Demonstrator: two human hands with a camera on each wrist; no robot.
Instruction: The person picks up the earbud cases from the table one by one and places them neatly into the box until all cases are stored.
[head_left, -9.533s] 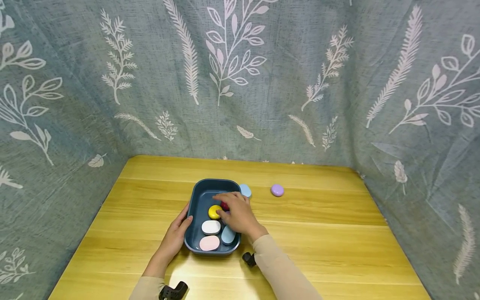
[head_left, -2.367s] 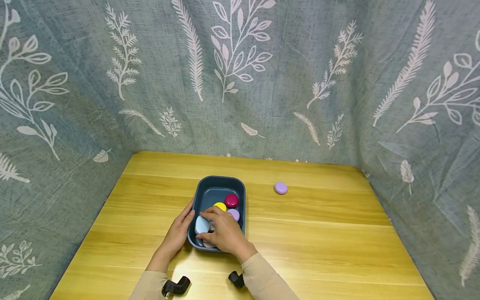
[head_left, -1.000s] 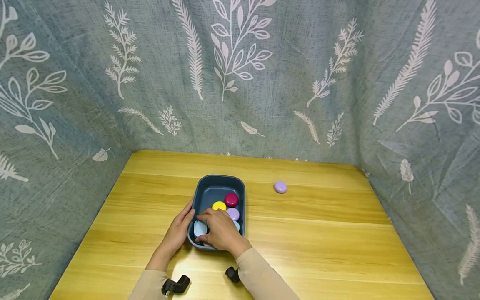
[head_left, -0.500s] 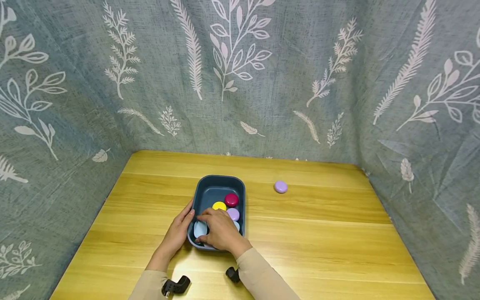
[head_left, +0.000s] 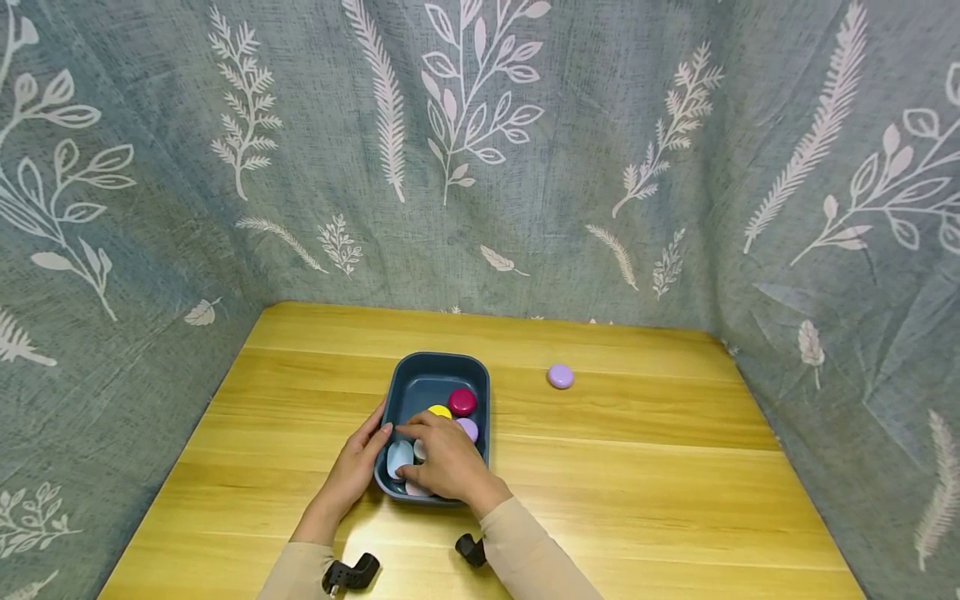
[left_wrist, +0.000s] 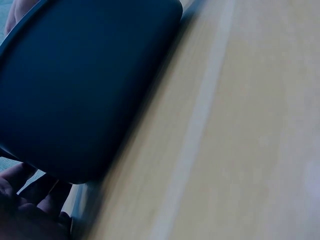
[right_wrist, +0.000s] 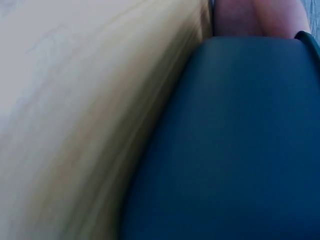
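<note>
A dark blue tray (head_left: pixel 427 388) stands on the wooden table. My left hand (head_left: pixel 352 471) grips its left side, thumb at the rim and fingers along the outer wall. My right hand (head_left: pixel 450 465) hovers inside the tray with thumb and fingers spread apart. Its thumb overlaps the edge of a light blue rounded piece (head_left: pixel 400 457) lying in the near left corner. Around that hand lie a crimson round piece (head_left: pixel 462 402), a yellow one (head_left: pixel 439 412), a lilac one (head_left: pixel 468 428) and a pale pink piece (head_left: pixel 417 489). The right hand partly hides a whitish piece (head_left: pixel 419 451).
Another lilac round piece (head_left: pixel 560 376) lies on the table (head_left: pixel 637 467) to the right of the tray. Grey-green leaf-patterned cloth (head_left: pixel 555 150) encloses the table at the back and sides. Black wrist cameras (head_left: pixel 352 573) jut from both sleeves.
The light blue piece that lay on the table beside the tray was brought to the tray's near left corner. My right hand has just loosened from it, its fingers lifting slightly away.
</note>
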